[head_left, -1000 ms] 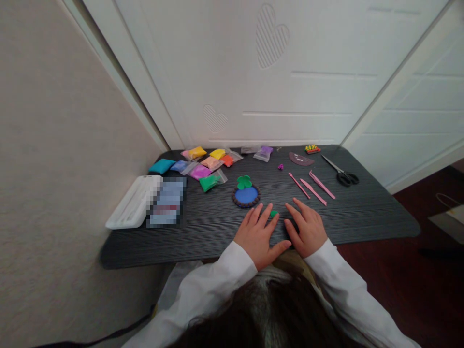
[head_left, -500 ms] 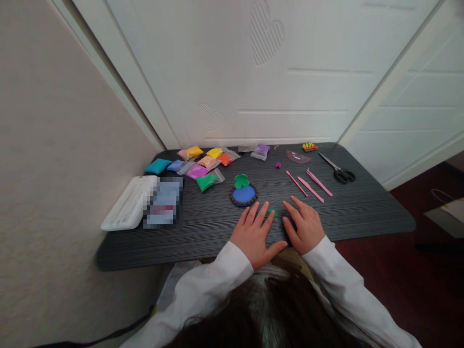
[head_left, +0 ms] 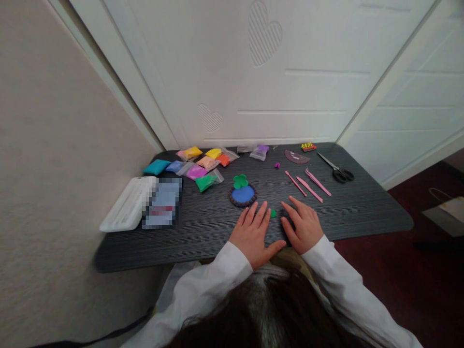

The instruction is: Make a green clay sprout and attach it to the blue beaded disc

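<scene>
My left hand [head_left: 253,233] lies over the dark table with its fingers spread. Close by its little-to-index fingertips, a small green clay piece [head_left: 273,213] rests on the tabletop, partly hidden by a finger. My right hand [head_left: 303,225] is to the right of that piece, fingers apart and holding nothing. Just beyond my left fingertips sits a round blue clay disc [head_left: 242,195] with a brown beaded rim. A green leaf-shaped clay piece [head_left: 240,181] stands at the disc's far edge. A small purple clay bit [head_left: 277,165] lies farther back.
Pink modelling tools [head_left: 309,189] and black-handled scissors [head_left: 342,175] lie on the right. Several bags of coloured clay [head_left: 207,181] fill the back left. A white case [head_left: 128,205] and a blurred packet [head_left: 163,203] sit at the left. A clear purple half-round piece [head_left: 297,157] lies behind.
The index finger of my left hand has shifted slightly left off the green clay piece, so more of it shows. Otherwise the view has only drifted a little.
</scene>
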Demonstrator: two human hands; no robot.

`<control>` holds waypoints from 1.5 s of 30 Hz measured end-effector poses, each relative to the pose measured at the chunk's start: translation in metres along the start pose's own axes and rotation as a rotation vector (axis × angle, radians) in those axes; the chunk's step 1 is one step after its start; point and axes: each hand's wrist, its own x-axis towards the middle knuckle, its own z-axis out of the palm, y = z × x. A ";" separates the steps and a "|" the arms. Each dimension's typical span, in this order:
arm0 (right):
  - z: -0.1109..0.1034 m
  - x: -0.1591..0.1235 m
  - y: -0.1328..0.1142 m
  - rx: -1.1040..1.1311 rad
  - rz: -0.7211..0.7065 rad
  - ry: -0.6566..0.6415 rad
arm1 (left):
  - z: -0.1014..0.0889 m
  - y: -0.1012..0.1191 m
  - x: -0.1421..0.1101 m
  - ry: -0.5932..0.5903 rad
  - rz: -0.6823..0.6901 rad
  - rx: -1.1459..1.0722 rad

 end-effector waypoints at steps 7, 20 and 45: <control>0.000 0.003 0.000 0.024 -0.001 -0.053 | -0.005 -0.003 0.000 0.038 -0.057 -0.152; 0.003 0.028 -0.005 0.112 -0.104 -0.169 | -0.008 -0.019 -0.007 0.309 -0.299 -0.652; 0.008 0.048 0.002 0.330 0.052 -0.246 | -0.009 -0.020 -0.006 0.302 -0.323 -0.774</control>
